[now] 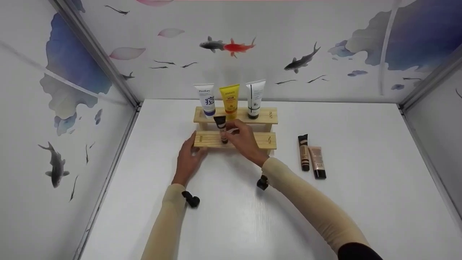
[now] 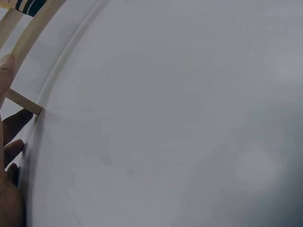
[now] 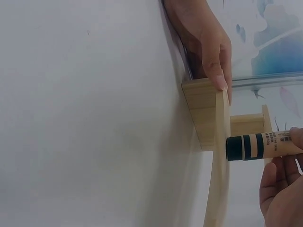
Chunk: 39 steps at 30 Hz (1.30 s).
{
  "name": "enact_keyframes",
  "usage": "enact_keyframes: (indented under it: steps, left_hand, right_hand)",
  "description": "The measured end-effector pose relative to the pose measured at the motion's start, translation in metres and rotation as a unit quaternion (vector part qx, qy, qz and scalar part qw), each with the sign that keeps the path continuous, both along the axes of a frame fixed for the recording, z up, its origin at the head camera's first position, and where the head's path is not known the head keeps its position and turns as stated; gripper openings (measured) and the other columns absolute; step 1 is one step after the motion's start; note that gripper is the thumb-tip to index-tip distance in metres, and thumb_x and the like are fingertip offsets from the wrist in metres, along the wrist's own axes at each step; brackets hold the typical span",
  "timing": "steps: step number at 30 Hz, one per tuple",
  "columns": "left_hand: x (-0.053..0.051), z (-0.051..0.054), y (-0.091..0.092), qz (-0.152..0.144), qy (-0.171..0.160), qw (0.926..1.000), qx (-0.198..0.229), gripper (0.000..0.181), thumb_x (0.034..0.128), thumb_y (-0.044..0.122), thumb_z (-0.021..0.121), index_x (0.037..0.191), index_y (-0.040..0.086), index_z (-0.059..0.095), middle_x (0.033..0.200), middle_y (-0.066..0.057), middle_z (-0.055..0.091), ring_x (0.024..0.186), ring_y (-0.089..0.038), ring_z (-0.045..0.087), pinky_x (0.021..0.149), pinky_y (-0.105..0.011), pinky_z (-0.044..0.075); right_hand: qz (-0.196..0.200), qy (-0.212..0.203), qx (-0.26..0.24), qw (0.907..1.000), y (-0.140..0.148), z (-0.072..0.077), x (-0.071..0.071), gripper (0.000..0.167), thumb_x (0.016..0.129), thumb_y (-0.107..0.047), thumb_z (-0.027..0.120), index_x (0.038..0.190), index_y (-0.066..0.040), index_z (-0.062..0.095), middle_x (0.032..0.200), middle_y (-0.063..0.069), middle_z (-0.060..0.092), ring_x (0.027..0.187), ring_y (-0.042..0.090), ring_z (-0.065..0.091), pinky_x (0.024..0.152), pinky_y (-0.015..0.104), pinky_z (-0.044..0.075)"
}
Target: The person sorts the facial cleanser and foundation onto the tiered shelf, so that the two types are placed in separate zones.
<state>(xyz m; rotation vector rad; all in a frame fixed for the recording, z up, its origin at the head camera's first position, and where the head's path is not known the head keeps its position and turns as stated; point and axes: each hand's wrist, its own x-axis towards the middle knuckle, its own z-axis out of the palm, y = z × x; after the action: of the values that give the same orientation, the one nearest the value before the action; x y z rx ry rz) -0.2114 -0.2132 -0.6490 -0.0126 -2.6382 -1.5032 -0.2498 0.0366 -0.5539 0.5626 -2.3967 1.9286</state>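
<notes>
right hand (image 1: 246, 139) pinches a slim tan-and-black plastic tube (image 1: 221, 127) on its left, upright, cap down against the pale wooden front shelf (image 1: 210, 139).

This is looking like a small booth, perhaps a recording set: three walls (image 1: 325, 92) are closing in a plain white table (image 1: 375, 213), fish (image 1: 238, 47) and petals (image 1: 127, 53) are decorating them, metal strips (image 1: 94, 49) are lining the corners, and black cameras (image 1: 191, 199) are sitting at both wrists (image 1: 179, 187).

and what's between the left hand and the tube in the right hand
The left hand and tube have only the bare front shelf between them in the head view.
</notes>
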Motion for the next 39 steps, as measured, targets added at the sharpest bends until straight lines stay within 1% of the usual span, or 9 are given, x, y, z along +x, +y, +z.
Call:
enact_keyframes:
  steps: [5,14,21,25,28,32,39]
  left_hand:
    - [-0.001,0.0,0.0,-0.002,-0.002,1.0,0.009,0.092,0.1028,0.069,0.067,0.176,0.029,0.029,0.174,-0.007,0.041,0.158,-0.028,0.043,0.131,-0.051,0.035]
    - [-0.001,-0.002,0.0,-0.002,0.0,1.0,0.009,0.09,0.1043,0.065,0.067,0.176,0.026,0.029,0.172,-0.007,0.043,0.153,-0.027,0.048,0.128,-0.05,0.039]
    - [-0.001,-0.003,0.0,-0.01,0.017,0.9998,0.007,0.092,0.1046,0.066,0.066,0.176,0.021,0.03,0.165,-0.01,0.048,0.15,-0.027,0.053,0.124,-0.045,0.046]
    - [-0.001,-0.001,-0.001,-0.01,0.021,0.9996,0.013,0.093,0.1039,0.066,0.067,0.176,0.02,0.03,0.164,-0.01,0.049,0.148,-0.027,0.055,0.122,-0.046,0.048]
    - [0.0,-0.001,-0.001,-0.007,0.017,0.9997,0.015,0.093,0.1034,0.067,0.068,0.176,0.021,0.03,0.166,-0.009,0.048,0.148,-0.026,0.056,0.123,-0.046,0.048]
    - [-0.001,-0.001,-0.001,-0.006,0.013,0.9998,0.012,0.093,0.103,0.067,0.068,0.176,0.022,0.031,0.168,-0.009,0.046,0.15,-0.027,0.053,0.125,-0.047,0.045]
    - [-0.002,-0.003,0.0,-0.007,0.02,0.9998,0.004,0.093,0.1031,0.065,0.069,0.175,0.021,0.032,0.167,-0.01,0.048,0.151,-0.028,0.052,0.126,-0.049,0.043]
  right_hand:
    - [0.004,0.011,-0.002,0.9999,-0.009,0.0,-0.001,0.025,0.102,-0.009,0.081,0.126,-0.005,0.074,0.121,0.006,0.075,0.113,0.02,0.069,0.1,0.038,0.062]
    - [0.003,0.009,-0.003,1.0,-0.024,0.0,-0.005,0.026,0.1,-0.007,0.082,0.126,-0.005,0.076,0.121,0.005,0.076,0.112,0.019,0.07,0.099,0.037,0.061]
    - [0.015,0.003,-0.014,0.9998,-0.034,-0.001,-0.006,0.027,0.099,-0.004,0.081,0.126,-0.004,0.075,0.122,0.007,0.076,0.112,0.02,0.07,0.099,0.038,0.061]
    - [0.021,0.001,-0.014,0.9997,-0.038,0.0,-0.006,0.028,0.101,-0.004,0.079,0.129,-0.006,0.074,0.124,0.005,0.076,0.114,0.018,0.069,0.101,0.037,0.061]
    - [0.017,0.001,-0.014,0.9998,-0.04,-0.001,-0.006,0.028,0.102,-0.004,0.078,0.13,-0.006,0.073,0.126,0.005,0.076,0.115,0.018,0.069,0.102,0.036,0.06]
    - [0.01,-0.002,-0.018,0.9998,-0.043,-0.002,-0.007,0.028,0.102,-0.003,0.078,0.13,-0.004,0.072,0.126,0.006,0.076,0.117,0.019,0.069,0.102,0.037,0.061]
    - [0.011,-0.002,-0.013,0.9999,-0.047,-0.003,-0.006,0.028,0.102,-0.004,0.078,0.13,-0.003,0.072,0.128,0.008,0.075,0.118,0.02,0.069,0.102,0.037,0.06]
